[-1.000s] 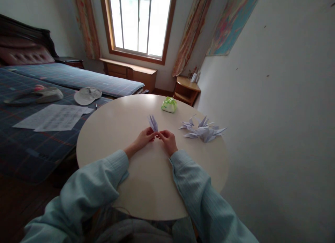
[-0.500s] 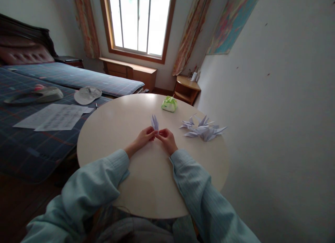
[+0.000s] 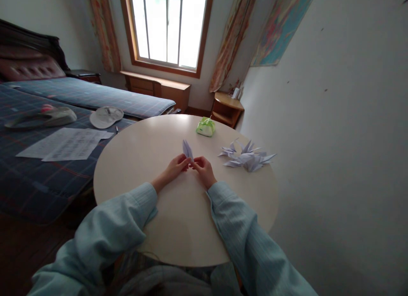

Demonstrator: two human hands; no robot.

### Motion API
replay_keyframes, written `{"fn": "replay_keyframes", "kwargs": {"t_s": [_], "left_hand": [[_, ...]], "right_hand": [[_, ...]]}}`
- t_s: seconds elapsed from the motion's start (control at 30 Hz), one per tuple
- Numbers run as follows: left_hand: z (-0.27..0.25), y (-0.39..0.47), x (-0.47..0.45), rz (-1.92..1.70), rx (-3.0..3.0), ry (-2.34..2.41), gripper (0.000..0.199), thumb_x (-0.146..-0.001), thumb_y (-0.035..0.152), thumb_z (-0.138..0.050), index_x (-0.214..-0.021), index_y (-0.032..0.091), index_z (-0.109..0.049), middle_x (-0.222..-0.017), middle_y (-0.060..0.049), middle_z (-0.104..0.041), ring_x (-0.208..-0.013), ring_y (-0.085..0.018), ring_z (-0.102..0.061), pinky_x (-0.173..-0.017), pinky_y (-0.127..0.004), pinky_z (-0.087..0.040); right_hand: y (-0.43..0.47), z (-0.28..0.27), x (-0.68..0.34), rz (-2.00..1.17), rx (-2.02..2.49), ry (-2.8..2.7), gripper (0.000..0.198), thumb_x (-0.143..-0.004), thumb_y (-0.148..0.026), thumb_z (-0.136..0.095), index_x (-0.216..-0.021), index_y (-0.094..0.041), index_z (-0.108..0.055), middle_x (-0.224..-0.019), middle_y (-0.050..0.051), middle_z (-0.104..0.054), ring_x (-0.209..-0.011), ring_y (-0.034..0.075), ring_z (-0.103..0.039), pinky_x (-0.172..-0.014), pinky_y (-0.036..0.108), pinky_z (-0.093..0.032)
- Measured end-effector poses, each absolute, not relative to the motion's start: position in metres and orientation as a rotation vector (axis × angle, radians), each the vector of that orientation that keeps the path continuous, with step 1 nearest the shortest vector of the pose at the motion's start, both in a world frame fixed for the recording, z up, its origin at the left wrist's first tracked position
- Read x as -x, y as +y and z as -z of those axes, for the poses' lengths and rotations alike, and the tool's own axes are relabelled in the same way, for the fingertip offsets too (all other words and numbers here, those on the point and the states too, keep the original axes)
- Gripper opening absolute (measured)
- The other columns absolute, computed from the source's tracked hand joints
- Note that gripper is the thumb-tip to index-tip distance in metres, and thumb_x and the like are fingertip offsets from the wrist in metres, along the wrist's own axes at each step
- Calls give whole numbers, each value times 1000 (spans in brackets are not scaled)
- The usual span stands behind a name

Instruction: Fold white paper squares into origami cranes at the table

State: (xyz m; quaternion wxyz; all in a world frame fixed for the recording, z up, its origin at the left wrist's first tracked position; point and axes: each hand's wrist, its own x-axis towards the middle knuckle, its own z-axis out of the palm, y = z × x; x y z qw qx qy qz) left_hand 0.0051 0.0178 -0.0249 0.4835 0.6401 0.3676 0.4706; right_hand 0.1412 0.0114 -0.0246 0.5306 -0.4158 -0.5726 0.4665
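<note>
Above the middle of the round table (image 3: 127,168), a piece of folded white paper (image 3: 187,149) stands with its pointed end up and away from me. My left hand (image 3: 178,163) pinches its lower left side between thumb and fingers. From the right, my right hand (image 3: 203,169) grips the lower end with thumb and forefinger, close beside the left fingertips. The fingers hide the paper's bottom part. To the right lies a cluster of several folded paper cranes (image 3: 250,156).
A green tissue pack (image 3: 205,126) sits toward the table's far edge. On the bed (image 3: 47,190) at left are printed sheets (image 3: 76,143), a white cap (image 3: 106,117) and a bag-like item (image 3: 60,116). A white wall (image 3: 334,160) runs along the right.
The folded paper has turned slightly in my fingers, its tip leaning a little further left and looking broader. Both hands stay in nearly the same place.
</note>
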Motion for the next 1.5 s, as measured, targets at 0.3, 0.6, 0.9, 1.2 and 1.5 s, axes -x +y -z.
{"fn": "replay_keyframes", "kwargs": {"t_s": [0.3,0.6,0.9,1.2,1.5], "left_hand": [[31,19,-4,-1049,-1705,1013,24,-77,34,-38,-77,14,-51,-59,2,-49,-51,-8,-44,-48,-20,-35],[27,16,-4,-1120,-1844,1140,19,-77,34,-42,-76,16,-49,-63,3,-48,-56,-10,-45,-53,-21,-36],[30,21,-3,-1250,-1878,1123,20,-77,32,-42,-71,16,-53,-76,-1,-50,-71,-12,-48,-68,-25,-41],[34,24,-2,-1231,-1778,992,23,-76,34,-43,-83,16,-56,-84,-3,-59,-79,-14,-54,-75,-26,-43],[30,18,-4,-1143,-1721,989,21,-72,34,-50,-82,16,-53,-76,-2,-62,-70,-14,-57,-64,-24,-44]], "right_hand": [[15,30,-141,-1128,1016,-1317,24,-62,-32,-60,-76,-17,-48,-67,-2,-57,-57,10,-54,-54,23,-42],[16,31,-142,-1151,1037,-1328,22,-60,-34,-59,-70,-18,-48,-66,-2,-54,-59,11,-52,-55,25,-45],[17,34,-143,-961,1146,-1491,18,-63,-34,-55,-68,-18,-48,-63,-3,-52,-61,11,-47,-55,23,-40],[15,31,-144,-912,1155,-1515,15,-63,-31,-54,-66,-18,-48,-63,-3,-52,-61,11,-46,-58,23,-37],[15,32,-143,-924,1168,-1462,17,-63,-32,-56,-66,-18,-47,-63,-3,-53,-62,12,-49,-57,23,-38]]}}
